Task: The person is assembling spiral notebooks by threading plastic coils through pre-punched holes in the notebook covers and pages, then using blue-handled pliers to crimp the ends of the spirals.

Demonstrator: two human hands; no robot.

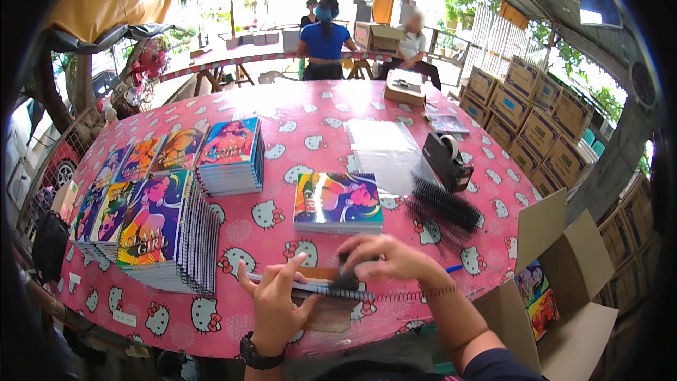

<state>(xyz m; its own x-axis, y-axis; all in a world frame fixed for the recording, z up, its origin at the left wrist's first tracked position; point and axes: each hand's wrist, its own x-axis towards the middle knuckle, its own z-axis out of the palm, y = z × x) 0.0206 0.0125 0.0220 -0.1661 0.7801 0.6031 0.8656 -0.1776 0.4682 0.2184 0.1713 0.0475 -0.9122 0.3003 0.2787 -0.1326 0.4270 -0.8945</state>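
Near the front edge of the table, my left hand [277, 303] grips a thin notebook [305, 286] by its bound edge, thumb below and some fingers raised. A dark spiral coil [416, 295] runs along that edge and sticks out well past it to the right, under my right forearm. My right hand [395, 259] is curled, slightly blurred, over a small black object [345, 279] against the notebook's edge; its kind is hidden. Beneath lies a brown board [328, 321]. Just beyond sits a short stack of spiral notebooks [338, 201] with a colourful cover.
Stacked notebooks [151, 222] fill the left side. To the right are loose black coils [441, 208], a black tape dispenser [448, 161], clear plastic sleeves [384, 144] and a blue pen [453, 268]. An open carton [575, 268] holds notebooks at the right edge. People are farther back.
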